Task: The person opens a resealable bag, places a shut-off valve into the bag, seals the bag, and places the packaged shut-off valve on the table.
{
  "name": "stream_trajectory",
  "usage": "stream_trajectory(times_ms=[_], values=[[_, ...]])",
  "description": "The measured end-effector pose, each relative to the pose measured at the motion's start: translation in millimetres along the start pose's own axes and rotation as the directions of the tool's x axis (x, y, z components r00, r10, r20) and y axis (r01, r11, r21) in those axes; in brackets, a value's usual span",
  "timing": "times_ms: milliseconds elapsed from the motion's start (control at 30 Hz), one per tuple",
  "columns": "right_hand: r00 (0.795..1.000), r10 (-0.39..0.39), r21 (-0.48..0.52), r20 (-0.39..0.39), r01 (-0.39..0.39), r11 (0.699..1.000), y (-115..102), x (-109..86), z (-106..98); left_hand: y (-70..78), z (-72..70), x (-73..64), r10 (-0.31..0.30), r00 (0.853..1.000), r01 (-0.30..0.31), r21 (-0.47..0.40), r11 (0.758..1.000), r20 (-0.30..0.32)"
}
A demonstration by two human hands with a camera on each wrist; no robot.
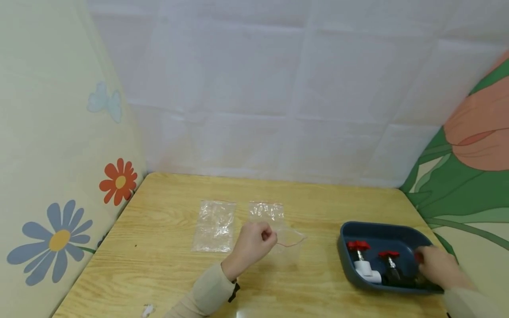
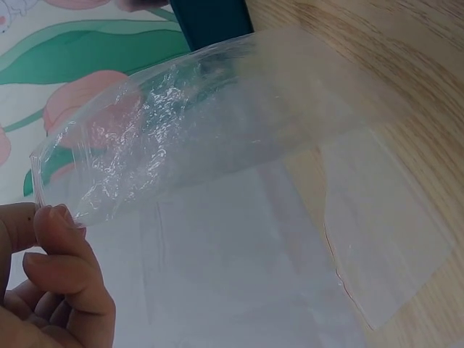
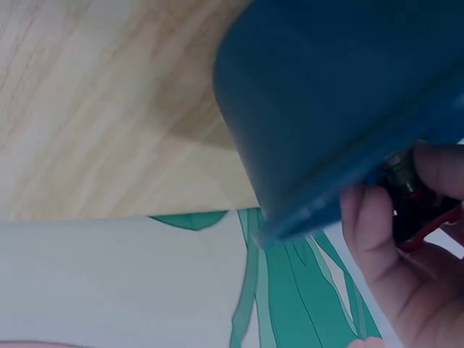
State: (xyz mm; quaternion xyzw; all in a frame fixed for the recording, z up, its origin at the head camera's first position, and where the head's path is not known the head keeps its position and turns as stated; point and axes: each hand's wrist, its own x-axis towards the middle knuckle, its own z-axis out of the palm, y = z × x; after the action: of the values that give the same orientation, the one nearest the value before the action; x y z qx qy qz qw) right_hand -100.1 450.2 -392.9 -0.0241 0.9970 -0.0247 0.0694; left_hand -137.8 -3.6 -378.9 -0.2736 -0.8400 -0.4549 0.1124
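Observation:
My left hand pinches the edge of a clear zip-lock bag by its red-lined mouth, above the middle of the table. In the left wrist view this bag spreads out from thumb and forefinger with its mouth bowed apart. At the right, my right hand reaches over the rim of a dark blue basin. Its fingers grip a valve with a red handle and brass-coloured neck; the valve's lower part is hidden. Beside it in the basin are a red-handled white valve and a red-handled black valve.
Two more clear bags lie flat on the wooden table: one at the left, another behind my left hand. A small white scrap lies near the front edge. A white sheet hangs behind the table.

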Motion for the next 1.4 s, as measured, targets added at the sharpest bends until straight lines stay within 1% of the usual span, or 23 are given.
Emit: stream_trajectory(times_ms=[100, 167, 267, 433, 500, 633, 733, 767, 833, 1033, 1167, 1233, 1300, 1400], values=[[0.996, -0.016, -0.019, -0.088, 0.014, 1.0, -4.3, -5.7, -6.4, 0.2, -0.1, -0.4, 0.009, 1.0, -0.009, 0.004, 1.0, -0.005], [0.991, -0.034, -0.033, -0.133, 0.03, 0.999, -6.6, -8.3, -10.4, 0.6, -0.1, -0.6, 0.013, 1.0, -0.013, 0.008, 1.0, -0.01], [0.983, -0.061, -0.059, -0.176, 0.052, 0.997, -10.4, -11.5, -16.1, 1.4, -0.2, -0.7, 0.023, 1.0, -0.023, 0.013, 1.0, -0.015], [0.969, -0.082, -0.074, -0.233, 0.066, 0.995, -16.9, -15.4, -24.3, 3.0, -0.4, -0.6, 0.023, 1.0, -0.023, 0.017, 1.0, -0.015], [0.959, -0.094, -0.076, -0.265, 0.077, 0.994, -19.4, -16.6, -26.6, 2.9, -0.2, -0.7, 0.022, 1.0, -0.022, 0.017, 1.0, -0.016], [0.94, -0.097, -0.081, -0.328, 0.074, 0.994, -26.0, -20.1, -32.3, 2.3, 0.4, -1.0, 0.024, 0.999, -0.024, 0.021, 1.0, -0.02], [0.934, -0.084, -0.076, -0.347, 0.062, 0.995, -32.4, -22.6, -37.7, 2.4, 0.4, -1.1, 0.024, 0.999, -0.023, 0.025, 0.999, -0.026], [0.93, -0.09, -0.079, -0.358, 0.066, 0.995, -34.9, -23.0, -39.5, 2.5, 0.3, -1.1, 0.023, 0.999, -0.023, 0.026, 0.999, -0.028], [0.929, -0.091, -0.078, -0.359, 0.068, 0.995, -40.5, -23.5, -44.0, 2.7, 0.1, -1.0, 0.021, 0.999, -0.02, 0.03, 0.999, -0.029], [0.905, -0.145, -0.103, -0.401, 0.112, 0.988, -57.5, -22.9, -55.6, 2.5, -0.4, 0.1, 0.029, 0.999, -0.028, 0.039, 0.999, -0.027], [0.895, -0.16, -0.108, -0.417, 0.126, 0.986, -69.5, -22.7, -62.4, 1.8, -0.3, 0.1, 0.045, 0.998, -0.043, 0.049, 0.998, -0.036], [0.89, -0.162, -0.109, -0.425, 0.127, 0.986, -75.9, -22.5, -65.2, 1.2, 0.0, -0.1, 0.04, 0.999, -0.039, 0.05, 0.998, -0.033], [0.891, -0.16, -0.108, -0.425, 0.126, 0.986, -81.6, -21.9, -68.3, 0.8, 0.4, -0.3, 0.029, 0.999, -0.027, 0.049, 0.998, -0.029], [0.909, -0.141, -0.088, -0.393, 0.115, 0.989, -89.6, -20.5, -73.7, 0.4, 1.0, -0.3, 0.016, 1.0, -0.015, 0.051, 0.999, -0.024]])
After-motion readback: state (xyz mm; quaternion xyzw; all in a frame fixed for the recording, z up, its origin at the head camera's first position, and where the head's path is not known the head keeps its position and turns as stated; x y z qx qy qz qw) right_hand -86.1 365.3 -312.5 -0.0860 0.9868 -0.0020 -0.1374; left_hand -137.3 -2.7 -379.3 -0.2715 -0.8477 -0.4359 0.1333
